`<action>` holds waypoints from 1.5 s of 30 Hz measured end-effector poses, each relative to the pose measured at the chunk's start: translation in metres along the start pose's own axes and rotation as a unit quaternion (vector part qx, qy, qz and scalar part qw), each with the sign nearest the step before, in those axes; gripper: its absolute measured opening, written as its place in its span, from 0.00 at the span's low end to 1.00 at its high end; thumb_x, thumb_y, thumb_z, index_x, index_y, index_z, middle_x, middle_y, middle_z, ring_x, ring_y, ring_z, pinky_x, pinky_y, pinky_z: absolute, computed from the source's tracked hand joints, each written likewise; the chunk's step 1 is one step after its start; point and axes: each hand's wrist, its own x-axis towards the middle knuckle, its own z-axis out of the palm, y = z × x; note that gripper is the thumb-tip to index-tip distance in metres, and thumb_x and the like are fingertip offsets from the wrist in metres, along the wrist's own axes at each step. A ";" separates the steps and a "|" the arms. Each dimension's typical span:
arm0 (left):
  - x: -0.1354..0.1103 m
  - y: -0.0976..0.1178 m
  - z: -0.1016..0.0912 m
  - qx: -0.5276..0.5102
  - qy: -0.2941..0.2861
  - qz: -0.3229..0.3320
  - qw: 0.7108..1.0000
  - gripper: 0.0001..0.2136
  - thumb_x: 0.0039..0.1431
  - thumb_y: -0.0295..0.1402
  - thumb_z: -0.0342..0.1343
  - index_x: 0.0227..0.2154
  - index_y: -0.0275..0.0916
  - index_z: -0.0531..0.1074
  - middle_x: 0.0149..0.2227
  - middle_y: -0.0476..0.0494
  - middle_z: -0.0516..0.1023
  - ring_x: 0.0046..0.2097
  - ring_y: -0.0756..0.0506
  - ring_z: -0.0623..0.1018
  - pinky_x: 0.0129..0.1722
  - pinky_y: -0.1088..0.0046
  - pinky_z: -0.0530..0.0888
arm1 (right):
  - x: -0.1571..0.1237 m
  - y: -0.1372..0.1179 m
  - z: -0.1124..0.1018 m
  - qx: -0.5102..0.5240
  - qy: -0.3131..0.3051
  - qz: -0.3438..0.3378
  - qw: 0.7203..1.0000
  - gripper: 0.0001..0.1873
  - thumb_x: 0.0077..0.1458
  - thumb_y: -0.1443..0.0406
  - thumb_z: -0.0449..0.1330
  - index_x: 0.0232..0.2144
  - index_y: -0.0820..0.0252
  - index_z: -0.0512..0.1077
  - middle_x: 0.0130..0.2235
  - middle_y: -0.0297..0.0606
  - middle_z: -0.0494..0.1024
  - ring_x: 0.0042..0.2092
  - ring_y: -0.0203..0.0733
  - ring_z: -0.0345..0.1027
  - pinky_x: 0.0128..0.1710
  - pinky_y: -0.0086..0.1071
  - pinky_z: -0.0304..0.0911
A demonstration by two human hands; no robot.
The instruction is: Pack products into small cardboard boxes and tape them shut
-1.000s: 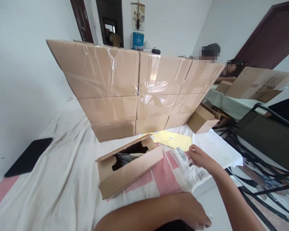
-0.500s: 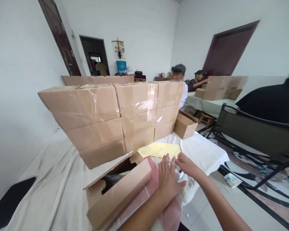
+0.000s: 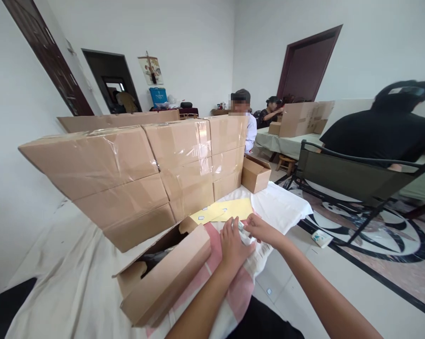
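Note:
My left hand lies on a white printed packet on the cloth-covered table, fingers stretched forward over it. My right hand pinches the packet's far edge just beside the left fingertips. An open cardboard box with dark contents sits to the left of my hands. Yellow sheets lie just beyond them.
A wall of taped cardboard boxes stands across the table's far side, with a smaller box at its right end. A folding chair and a person in black are at right. Two other people sit at a far table.
My left hand came up from the near table edge and settled on the packet beside my right hand. My head lifted and turned right, bringing more of the room into view.

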 end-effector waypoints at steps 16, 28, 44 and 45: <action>-0.001 -0.003 -0.003 0.020 0.034 0.043 0.998 0.45 0.46 0.41 0.68 0.66 0.39 0.55 0.66 0.31 0.66 0.67 0.33 0.65 0.64 0.51 0.65 | -0.029 0.019 0.003 0.061 0.055 -0.035 0.996 0.14 0.53 0.57 0.61 0.36 0.55 0.60 0.31 0.29 0.67 0.29 0.35 0.60 0.27 0.29 0.55; -0.001 0.000 -0.008 0.026 0.020 0.036 0.999 0.44 0.49 0.45 0.67 0.66 0.38 0.55 0.66 0.30 0.65 0.67 0.32 0.65 0.63 0.52 0.64 | -0.071 0.020 -0.038 0.103 0.063 -0.038 0.992 0.16 0.55 0.52 0.60 0.35 0.54 0.60 0.20 0.22 0.56 0.23 0.33 0.50 0.24 0.28 0.47; 0.000 0.001 -0.010 0.009 -0.011 0.001 1.000 0.44 0.47 0.41 0.67 0.66 0.40 0.54 0.67 0.31 0.64 0.69 0.34 0.64 0.65 0.51 0.63 | 0.000 0.024 0.000 -0.092 0.010 -0.216 0.972 0.05 0.51 0.72 0.59 0.26 0.58 0.71 0.29 0.32 0.71 0.32 0.37 0.62 0.34 0.30 0.55; 0.000 0.000 -0.009 0.007 -0.009 0.000 1.000 0.45 0.47 0.41 0.67 0.66 0.40 0.54 0.67 0.32 0.64 0.68 0.34 0.64 0.64 0.51 0.63 | -0.003 0.024 -0.004 -0.089 0.003 -0.226 0.970 0.05 0.52 0.71 0.59 0.26 0.58 0.71 0.29 0.32 0.71 0.32 0.37 0.62 0.34 0.30 0.55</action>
